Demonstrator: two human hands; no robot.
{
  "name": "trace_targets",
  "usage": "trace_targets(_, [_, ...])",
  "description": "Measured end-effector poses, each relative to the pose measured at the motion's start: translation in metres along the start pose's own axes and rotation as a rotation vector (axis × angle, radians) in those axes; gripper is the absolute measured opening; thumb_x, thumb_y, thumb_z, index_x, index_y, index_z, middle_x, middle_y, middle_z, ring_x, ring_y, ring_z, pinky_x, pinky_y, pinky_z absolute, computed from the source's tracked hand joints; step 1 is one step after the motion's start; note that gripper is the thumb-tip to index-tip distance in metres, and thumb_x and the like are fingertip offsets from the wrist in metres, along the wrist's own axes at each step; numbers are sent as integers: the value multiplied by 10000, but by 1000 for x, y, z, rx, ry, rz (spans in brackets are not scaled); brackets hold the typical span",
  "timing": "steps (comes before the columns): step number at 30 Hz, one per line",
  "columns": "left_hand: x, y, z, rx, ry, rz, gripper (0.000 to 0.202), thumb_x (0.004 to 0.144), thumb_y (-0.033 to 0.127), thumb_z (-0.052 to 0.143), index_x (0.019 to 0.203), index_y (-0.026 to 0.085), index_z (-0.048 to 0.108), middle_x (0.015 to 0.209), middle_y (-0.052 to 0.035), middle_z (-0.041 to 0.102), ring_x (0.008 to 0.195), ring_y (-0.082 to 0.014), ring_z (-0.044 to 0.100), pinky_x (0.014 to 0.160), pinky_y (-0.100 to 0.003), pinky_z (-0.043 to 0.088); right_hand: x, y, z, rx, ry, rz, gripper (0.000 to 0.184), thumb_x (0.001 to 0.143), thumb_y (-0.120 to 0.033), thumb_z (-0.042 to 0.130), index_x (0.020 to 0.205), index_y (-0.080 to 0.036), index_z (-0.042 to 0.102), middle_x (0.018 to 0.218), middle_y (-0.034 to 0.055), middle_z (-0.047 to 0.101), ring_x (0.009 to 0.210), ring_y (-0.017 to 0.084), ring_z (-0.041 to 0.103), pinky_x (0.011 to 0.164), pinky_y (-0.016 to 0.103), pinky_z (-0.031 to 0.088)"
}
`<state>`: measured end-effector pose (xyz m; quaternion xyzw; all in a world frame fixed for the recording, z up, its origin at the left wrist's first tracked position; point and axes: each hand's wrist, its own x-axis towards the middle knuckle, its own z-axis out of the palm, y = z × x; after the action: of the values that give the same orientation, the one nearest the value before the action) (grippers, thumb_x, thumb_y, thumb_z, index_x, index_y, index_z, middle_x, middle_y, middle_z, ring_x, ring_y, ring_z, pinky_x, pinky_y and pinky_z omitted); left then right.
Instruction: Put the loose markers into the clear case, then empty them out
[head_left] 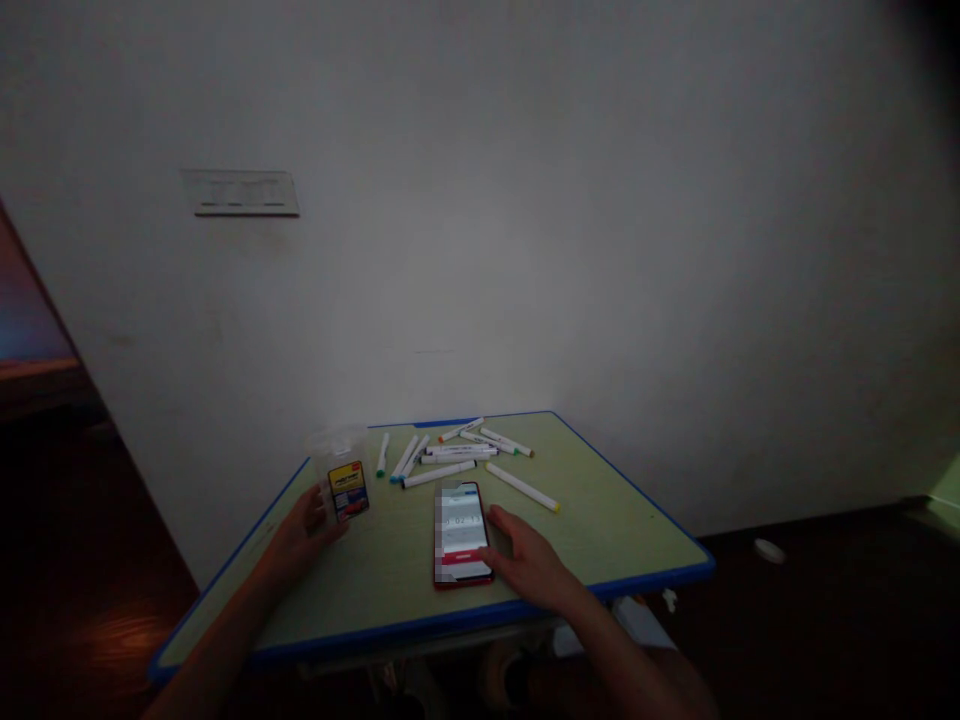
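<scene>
My left hand [307, 530] is wrapped round the lower left side of a clear plastic box [341, 450], which bears a yellow and dark label. The box stands upright at the table's left edge. My right hand [529, 560] lies at the right side of a phone [463, 535] in a red case. Its thumb reaches over the lit screen near a red button, while the other fingers stretch forward beside the phone. Past the phone lie several white markers with coloured ends, among them a yellow-tipped marker [523, 488] and a black-tipped marker [439, 474].
The pale green table [600, 530] has a blue rim and stands against a grey wall [480, 250]. A switch plate [241, 193] is on the wall at left. On the dark floor at right lies a small white object [769, 551].
</scene>
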<state>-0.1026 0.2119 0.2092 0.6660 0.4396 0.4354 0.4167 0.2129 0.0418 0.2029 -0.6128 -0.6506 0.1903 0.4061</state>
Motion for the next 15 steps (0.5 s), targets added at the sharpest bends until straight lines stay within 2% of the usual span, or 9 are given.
trace_targets(4, [0,-2,-2,-3,-54,-8,892,577,417,812,1306,158,370,1381,-216,520,1234,-344,560,1078,-520,427,-1,-2,-2,17,-8,-9,554,804,-307,574,1319,-110,524,1370,155,554,1267,256,515,1109,434,370])
trace_targets(9, [-1,1,-2,21,-64,16,812,603,422,792,1267,181,393,1353,-189,553,1225,-345,567,1088,-540,412,1,-5,-4,-8,-9,47,569,796,-314,585,1326,-120,510,1412,167,511,1313,272,475,1126,455,340])
trace_targets(13, [-2,4,-1,-16,-68,4,817,589,399,806,1264,186,398,1350,-189,563,1222,-353,568,1079,-551,421,5,-27,4,-54,27,88,547,770,-335,611,1270,-129,533,1307,150,596,1215,278,554,1060,436,411])
trace_targets(15, [-1,2,-1,-29,-51,17,823,583,372,813,1270,179,402,1353,-193,559,1229,-352,562,1085,-552,414,5,-42,15,-143,69,65,611,739,-354,635,1288,-112,519,1280,166,603,1169,305,573,1027,455,431])
